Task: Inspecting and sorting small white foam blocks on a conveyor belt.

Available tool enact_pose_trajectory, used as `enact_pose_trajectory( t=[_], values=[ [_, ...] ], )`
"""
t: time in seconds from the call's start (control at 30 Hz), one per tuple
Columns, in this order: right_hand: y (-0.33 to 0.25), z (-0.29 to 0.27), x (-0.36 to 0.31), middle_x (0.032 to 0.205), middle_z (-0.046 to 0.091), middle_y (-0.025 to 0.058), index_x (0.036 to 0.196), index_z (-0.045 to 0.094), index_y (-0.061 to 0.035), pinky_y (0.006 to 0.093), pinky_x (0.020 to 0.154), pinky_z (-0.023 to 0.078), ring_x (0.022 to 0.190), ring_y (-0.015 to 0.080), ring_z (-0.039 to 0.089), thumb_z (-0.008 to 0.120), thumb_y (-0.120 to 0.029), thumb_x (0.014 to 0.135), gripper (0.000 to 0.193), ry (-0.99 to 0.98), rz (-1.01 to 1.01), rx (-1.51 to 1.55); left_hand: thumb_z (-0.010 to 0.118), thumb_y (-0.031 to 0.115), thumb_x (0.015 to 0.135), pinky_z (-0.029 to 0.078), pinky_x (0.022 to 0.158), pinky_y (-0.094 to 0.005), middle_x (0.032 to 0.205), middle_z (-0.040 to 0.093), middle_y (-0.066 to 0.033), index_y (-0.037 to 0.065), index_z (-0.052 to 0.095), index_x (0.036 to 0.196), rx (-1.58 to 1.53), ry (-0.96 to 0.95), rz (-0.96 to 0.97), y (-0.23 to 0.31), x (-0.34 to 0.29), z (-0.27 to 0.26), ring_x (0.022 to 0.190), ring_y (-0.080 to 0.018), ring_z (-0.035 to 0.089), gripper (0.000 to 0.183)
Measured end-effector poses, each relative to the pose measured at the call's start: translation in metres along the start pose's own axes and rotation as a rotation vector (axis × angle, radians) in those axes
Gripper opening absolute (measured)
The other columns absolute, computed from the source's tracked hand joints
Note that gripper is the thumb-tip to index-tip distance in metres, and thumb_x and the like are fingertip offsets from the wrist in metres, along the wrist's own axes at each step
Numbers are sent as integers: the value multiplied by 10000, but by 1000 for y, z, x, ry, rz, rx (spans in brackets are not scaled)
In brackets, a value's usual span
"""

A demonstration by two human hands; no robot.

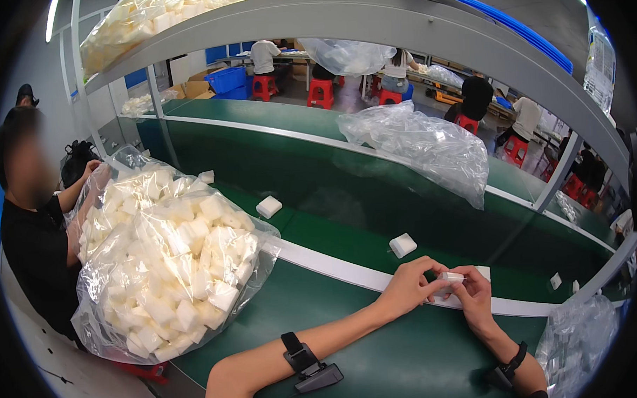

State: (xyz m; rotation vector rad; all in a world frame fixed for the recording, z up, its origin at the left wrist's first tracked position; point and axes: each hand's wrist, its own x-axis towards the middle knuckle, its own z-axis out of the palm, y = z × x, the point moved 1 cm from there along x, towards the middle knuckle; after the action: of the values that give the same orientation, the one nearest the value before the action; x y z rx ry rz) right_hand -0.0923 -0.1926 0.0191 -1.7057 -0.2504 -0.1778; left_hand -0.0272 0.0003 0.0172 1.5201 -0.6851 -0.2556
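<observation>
Two bare hands meet over the near edge of a green conveyor belt [333, 230], the left hand [409, 288] and the right hand [476, 299] both pinching a small white block [451, 277] between thumbs and fingers, above a pale rail [328, 263]. Work on this piece appears to be under way, as it is not yet set down; the fingers cover much of it, so its finish cannot be judged.

Just beyond lies a loose block [403, 245], with another block [269, 206] farther left on the belt. To the left, a clear plastic bag [266, 260] bulges with many more blocks, whether finished or waiting the view does not tell. A co-worker [36, 244] in black stands beside it, hand at the plastic.
</observation>
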Motion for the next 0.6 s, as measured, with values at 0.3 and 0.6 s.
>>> enact_pose_trajectory(
  t=[0.3,0.6],
  values=[
    [-5,0,-2,1182,585,147,1274,511,26,357,762,615,1010,229,656,577,-105,987,322,-15,65,278,737,72,873,558,788,-254,1208,575,-70,74,686,1172,5,-1,320,-4,-4,10,1020,-138,621,304],
    [-4,5,-9,1170,581,145,1269,513,28,333,730,624,1025,226,639,653,61,886,409,-9,-11,135,709,162,922,531,812,-256,1072,695,-87,-8,695,1160,-188,61,-27,-7,-2,6,929,-122,662,293]
  ],
)
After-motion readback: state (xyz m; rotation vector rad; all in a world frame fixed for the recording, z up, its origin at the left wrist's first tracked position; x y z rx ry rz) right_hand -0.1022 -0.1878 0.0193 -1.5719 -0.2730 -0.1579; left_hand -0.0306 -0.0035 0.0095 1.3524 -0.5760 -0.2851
